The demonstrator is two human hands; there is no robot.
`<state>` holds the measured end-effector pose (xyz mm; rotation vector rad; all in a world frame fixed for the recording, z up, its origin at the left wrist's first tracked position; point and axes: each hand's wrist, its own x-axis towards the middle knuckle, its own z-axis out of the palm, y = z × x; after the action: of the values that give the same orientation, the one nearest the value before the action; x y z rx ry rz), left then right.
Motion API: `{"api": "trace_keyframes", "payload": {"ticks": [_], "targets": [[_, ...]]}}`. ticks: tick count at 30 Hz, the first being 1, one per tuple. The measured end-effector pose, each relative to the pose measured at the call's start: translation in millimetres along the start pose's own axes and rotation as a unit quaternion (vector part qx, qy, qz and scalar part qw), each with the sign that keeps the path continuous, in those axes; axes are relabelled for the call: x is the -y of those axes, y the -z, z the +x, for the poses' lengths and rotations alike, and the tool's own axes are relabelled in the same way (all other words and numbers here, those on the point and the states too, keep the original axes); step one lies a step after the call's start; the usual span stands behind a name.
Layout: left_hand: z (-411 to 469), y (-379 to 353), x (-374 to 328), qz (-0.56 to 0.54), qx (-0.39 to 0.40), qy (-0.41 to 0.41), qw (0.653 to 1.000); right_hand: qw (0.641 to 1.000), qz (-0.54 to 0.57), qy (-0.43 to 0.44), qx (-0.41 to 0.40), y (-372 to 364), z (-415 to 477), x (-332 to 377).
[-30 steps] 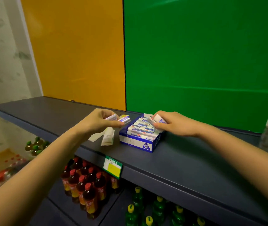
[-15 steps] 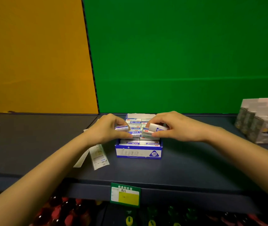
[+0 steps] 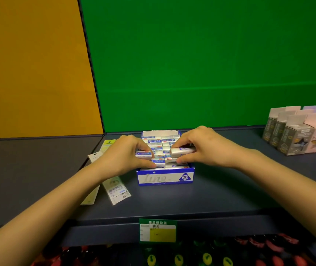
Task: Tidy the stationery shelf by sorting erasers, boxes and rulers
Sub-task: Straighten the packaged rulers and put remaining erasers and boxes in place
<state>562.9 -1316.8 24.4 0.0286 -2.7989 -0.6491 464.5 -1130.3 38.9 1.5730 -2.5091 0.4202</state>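
Centre frame: left hand pinched 1 eraser, right hand another eraser, over the blue box; seemingly mid-sort, each next needing a free slot.

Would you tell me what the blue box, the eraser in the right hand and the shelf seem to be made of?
Blue box: printed cardboard, slightly glossy, with thin folded walls.
Eraser in the right hand: probably rubber or vinyl, under glinting clear wrap.
Shelf: likely painted metal, matte dark grey, thin straight edge.
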Motion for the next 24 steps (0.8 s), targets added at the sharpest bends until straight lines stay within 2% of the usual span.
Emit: {"api": "trace_keyframes", "payload": {"ticks": [15, 21, 24], "targets": [[-0.4, 2.3, 5.4, 0.037, 0.028, -0.04, 0.998, 0.999, -0.016, -0.029, 0.019, -10.9, 0.7, 3.6], [-6.3, 10.2, 2.8, -0.024, 0.017, -0.054, 0.998, 1.0, 0.002, -0.008, -0.003, -3.8, -1.7, 6.6], [-10.7, 15.2, 0.6, -0.035, 0.039, -0.062, 0.997, 1.0, 0.015, 0.008, 0.021, 1.8, -3.9, 10.1]]}}
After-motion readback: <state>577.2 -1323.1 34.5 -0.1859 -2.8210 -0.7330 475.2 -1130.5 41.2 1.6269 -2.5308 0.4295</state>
